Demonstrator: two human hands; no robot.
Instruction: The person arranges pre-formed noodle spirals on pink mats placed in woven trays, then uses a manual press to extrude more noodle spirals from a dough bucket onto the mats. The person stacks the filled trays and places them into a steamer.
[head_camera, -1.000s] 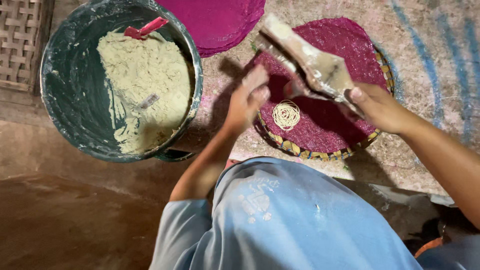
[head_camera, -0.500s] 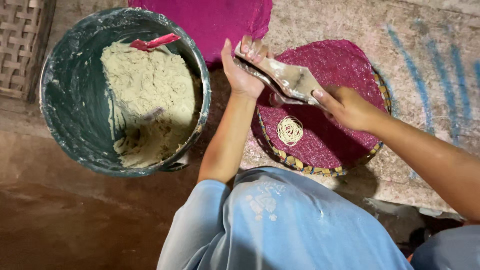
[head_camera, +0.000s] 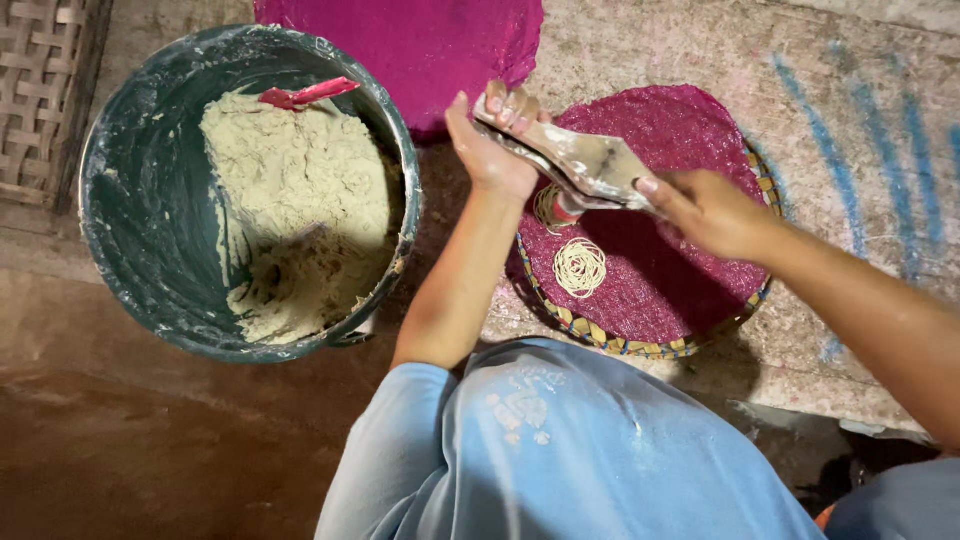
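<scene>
Left hand (head_camera: 492, 150), centre top, fingers curled round tip of flat paste-smeared wooden paddle (head_camera: 572, 163). Right hand (head_camera: 705, 210) pinches paddle's other end. Paddle above round magenta woven tray (head_camera: 690, 290); cream noodle-like coil (head_camera: 579, 267) on it, perhaps paste. Dark-green bucket of beige paste (head_camera: 160, 250) upper left.

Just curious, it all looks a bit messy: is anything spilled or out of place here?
Nothing spilled. The dough sits inside the bucket, smeared on its walls. Two neat noodle coils lie on the pink tray. Both hands, left and right, hold the press.
</scene>
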